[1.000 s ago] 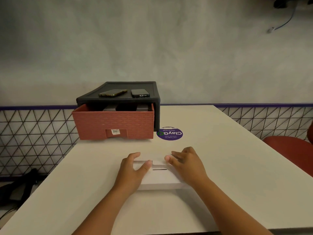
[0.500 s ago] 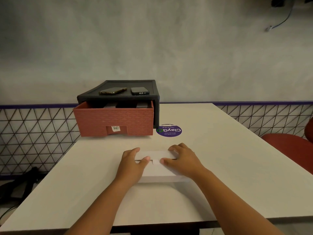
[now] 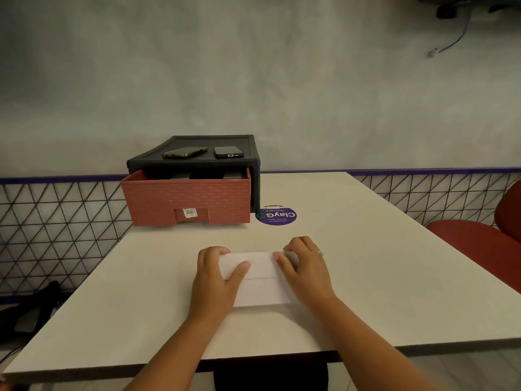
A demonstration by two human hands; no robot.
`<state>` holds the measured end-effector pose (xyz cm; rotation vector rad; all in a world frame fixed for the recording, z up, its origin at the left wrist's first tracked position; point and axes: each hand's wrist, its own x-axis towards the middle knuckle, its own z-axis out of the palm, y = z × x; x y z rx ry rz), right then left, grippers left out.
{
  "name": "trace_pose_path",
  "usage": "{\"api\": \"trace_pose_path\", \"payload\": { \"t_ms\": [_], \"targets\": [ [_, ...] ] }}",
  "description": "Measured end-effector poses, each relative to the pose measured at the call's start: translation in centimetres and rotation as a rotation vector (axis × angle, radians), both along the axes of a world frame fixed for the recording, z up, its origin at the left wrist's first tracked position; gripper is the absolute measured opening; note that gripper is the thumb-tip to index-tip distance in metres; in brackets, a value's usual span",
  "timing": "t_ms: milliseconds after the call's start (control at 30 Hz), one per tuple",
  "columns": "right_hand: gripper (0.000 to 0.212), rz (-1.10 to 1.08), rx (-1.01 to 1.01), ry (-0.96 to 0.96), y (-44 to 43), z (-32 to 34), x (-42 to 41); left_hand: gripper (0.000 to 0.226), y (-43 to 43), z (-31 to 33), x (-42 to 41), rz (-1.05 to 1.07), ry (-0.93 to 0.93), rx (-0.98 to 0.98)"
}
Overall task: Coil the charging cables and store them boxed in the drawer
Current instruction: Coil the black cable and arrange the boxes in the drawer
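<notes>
Left hand (image 3: 217,275) clamped over the left end of a flat white box (image 3: 262,289), thumb laid across the lid, fingers curled over the far edge. Right hand (image 3: 304,266) likewise on the right end, thumb pointing inward. Hands apart, box between them, thumb tips a short way from each other on the lid. Box lying flat on the white table (image 3: 394,277), toward the near edge. Contents hidden under the lid.

Handling, as judged: thin card, light, liable to flex or pop open if squeezed across the middle. Smooth faces, so some risk of slip. Best taken by the two short ends, thumbs on top to keep the flap down, fingers underneath, kept level on the way.

Ahead of the hands and a little left: brick-patterned red drawer (image 3: 186,198), pulled partway out of a black cabinet (image 3: 255,176). Dark flat things already inside, nature unclear. On the cabinet top, gold-toned phone (image 3: 184,152) and dark phone (image 3: 228,151), side by side.

Just beyond the right hand, beside the cabinet's foot: round purple sticker (image 3: 275,215) on the table. Far right: red chair (image 3: 479,244). Far left, below table level: dark bag (image 3: 33,309) on the floor.

Likely step: closing or lifting the box for the drawer. Spare room inside hard to judge from here.
</notes>
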<state>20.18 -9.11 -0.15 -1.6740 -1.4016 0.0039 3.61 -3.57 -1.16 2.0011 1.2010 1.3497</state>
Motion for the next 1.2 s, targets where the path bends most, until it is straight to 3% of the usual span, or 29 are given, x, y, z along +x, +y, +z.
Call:
{"api": "trace_pose_path", "payload": {
  "t_ms": [100, 233, 333, 533, 733, 967, 1100, 1200],
  "targets": [
    [0.055, 0.065, -0.031, 0.059, -0.8, -0.3, -0.1, 0.051, -0.3, -0.1, -0.4, -0.031, -0.003, 0.042],
    [0.054, 0.186, -0.108, 0.116, -2.4, 0.0, 0.4, 0.07, -1.0, -0.3, -1.1, -0.091, 0.02, 0.109],
    [0.05, 0.204, -0.116, 0.134, -3.4, 0.4, 0.4, 0.07, -1.6, -0.4, -1.7, -0.105, 0.047, 0.175],
    [0.041, 0.284, -0.095, 0.394, -5.4, 0.6, 0.3, 0.061, -3.0, -0.7, -2.1, -0.076, 0.084, 0.264],
    [0.066, 0.231, -0.089, 0.552, -6.3, 0.1, 0.9, 0.058, -4.2, 0.9, 0.0, -0.03, 0.158, 0.048],
    [0.046, 0.227, -0.051, 0.531, -4.9, -0.6, 1.5, 0.098, -3.9, 3.8, 5.5, 0.02, 0.289, -0.338],
    [0.059, 0.276, -0.062, 0.527, -2.8, -0.7, 2.4, 0.106, -1.7, 4.5, 8.3, -0.11, 0.157, -0.46],
    [0.071, 0.292, -0.131, 0.305, -0.6, -0.7, 3.4, 0.094, 0.5, 3.9, 10.0, -0.194, 0.008, -0.535]
  ]
}}
